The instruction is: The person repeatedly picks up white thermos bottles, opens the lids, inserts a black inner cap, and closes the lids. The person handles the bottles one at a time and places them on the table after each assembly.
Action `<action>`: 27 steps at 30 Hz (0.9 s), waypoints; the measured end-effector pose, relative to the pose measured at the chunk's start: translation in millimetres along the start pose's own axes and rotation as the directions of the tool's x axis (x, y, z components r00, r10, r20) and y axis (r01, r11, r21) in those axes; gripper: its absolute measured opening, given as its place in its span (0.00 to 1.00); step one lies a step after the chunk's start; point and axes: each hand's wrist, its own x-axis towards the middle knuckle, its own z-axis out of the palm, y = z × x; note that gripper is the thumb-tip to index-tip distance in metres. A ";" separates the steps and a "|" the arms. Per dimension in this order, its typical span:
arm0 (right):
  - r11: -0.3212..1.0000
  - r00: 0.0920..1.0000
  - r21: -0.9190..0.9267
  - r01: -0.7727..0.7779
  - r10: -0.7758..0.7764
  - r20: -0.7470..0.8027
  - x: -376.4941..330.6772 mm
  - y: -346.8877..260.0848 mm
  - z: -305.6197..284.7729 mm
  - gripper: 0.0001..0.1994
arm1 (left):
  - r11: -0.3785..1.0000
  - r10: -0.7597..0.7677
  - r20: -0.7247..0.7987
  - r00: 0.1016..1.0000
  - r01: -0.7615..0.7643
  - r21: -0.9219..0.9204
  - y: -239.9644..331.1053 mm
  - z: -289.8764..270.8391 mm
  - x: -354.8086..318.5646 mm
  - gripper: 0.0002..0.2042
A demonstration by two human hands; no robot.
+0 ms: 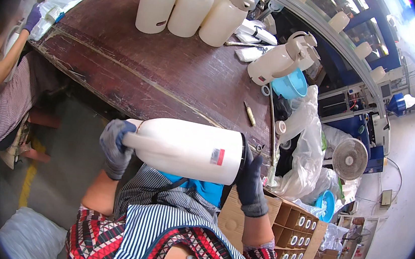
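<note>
Both hands wear dark grey gloves and hold a cream-white vacuum flask body (185, 150) lying sideways in front of the person's chest, just off the near edge of the dark wooden worktable (137, 71). The left hand (116, 148) wraps its fingers (125, 130) closed around the narrow neck end of the flask; the fingertips curl out of sight behind it. The right hand (252, 179) is spread flat against the wide base end, fingers (248, 156) apart and pressed on the black rim there, so the flask is clamped between the two hands. The base itself is hidden by that palm.

Beyond the fingers, far across the table, stand finished cream flasks with spouted lids (195, 7). Down past the right wrist, a cardboard box with divided cells (298, 230) is partly cut off. At the left rim, another person's gloved hand (32, 17) is blurred by the lens edge.
</note>
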 end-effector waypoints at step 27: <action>0.953 0.956 0.117 0.281 -0.266 -0.124 -6.8 74.8 -54.9 0.43 | 0.991 -0.068 0.234 0.970 0.092 -0.092 56.7 11.5 55.3 0.17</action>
